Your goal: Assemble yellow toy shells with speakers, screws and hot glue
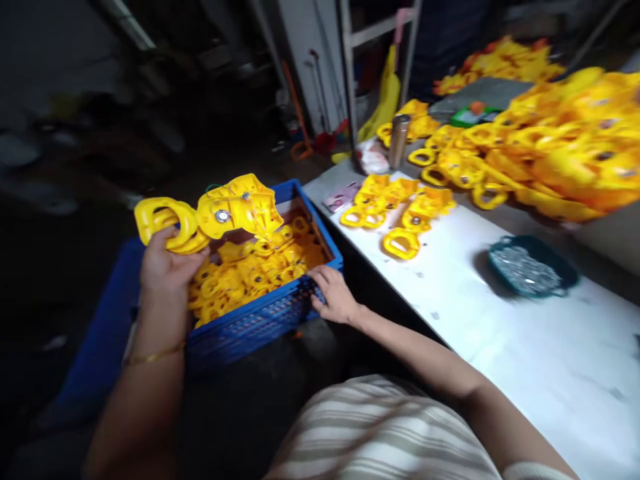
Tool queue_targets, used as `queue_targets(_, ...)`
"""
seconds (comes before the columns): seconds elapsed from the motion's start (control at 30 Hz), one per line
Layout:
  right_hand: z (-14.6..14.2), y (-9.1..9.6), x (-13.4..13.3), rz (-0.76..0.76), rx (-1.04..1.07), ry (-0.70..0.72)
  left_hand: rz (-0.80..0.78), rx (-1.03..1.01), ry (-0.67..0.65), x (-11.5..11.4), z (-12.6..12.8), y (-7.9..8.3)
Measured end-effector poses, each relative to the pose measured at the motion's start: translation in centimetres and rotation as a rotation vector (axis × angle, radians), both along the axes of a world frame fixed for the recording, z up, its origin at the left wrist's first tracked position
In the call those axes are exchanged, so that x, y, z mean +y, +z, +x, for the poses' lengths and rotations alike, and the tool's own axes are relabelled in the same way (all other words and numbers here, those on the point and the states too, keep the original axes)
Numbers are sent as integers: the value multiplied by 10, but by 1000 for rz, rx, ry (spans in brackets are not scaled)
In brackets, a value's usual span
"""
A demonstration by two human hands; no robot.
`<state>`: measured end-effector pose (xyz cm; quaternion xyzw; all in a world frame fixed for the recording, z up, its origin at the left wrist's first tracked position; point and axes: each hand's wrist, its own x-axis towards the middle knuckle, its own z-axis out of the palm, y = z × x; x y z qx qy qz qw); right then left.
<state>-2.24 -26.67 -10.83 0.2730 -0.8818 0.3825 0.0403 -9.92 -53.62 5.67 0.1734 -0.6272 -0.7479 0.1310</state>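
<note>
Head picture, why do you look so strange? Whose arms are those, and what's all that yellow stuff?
There's no robot here. A person wears the camera on their head, so we look forward and down at their bare hands. The left hand holds yellow parts over a blue crate with more like them inside. The right hand touches its edge. On the white table lie other yellow pieces and a green basket of small shiny bits, too small to make out.
</note>
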Motion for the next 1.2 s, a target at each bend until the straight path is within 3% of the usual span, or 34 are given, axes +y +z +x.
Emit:
queue_targets(0.1, 23, 9, 28, -156, -72, -125, 210, -1, -158, 107, 7, -24)
queue_targets(0.2, 41, 17, 70, -585, -229, -280, 316, -135, -320, 219, 24, -50)
queue_targets(0.27, 46, 26, 104, -839, -285, -409, 319, -202, -426, 281, 38, -67)
queue_targets(0.33, 47, 36, 138, -922, -250, -541, 323, -226, -545, 329, 52, -81)
queue_targets(0.43, 48, 47, 181, -955, -183, -658, 415, -254, -649, 374, 72, -99)
queue_targets(0.6, 45, 32, 213, -888, -179, -754, 808, -217, -545, 409, 91, -126)
queue_targets(0.7, 39, 13, 223, -782, -170, -805, 918, -159, -482, 418, 94, -139)
queue_targets(0.87, 32, -4, 238, -707, -202, -829, 936, -280, -477, 423, 98, -155)
queue_targets(1.03, 34, -8, 252, -640, -189, -931, 890, -459, -558, 421, 100, -166)
queue_targets(1.2, 36, -19, 268, -614, -162, -1013, 823, -660, -696, 404, 97, -169)
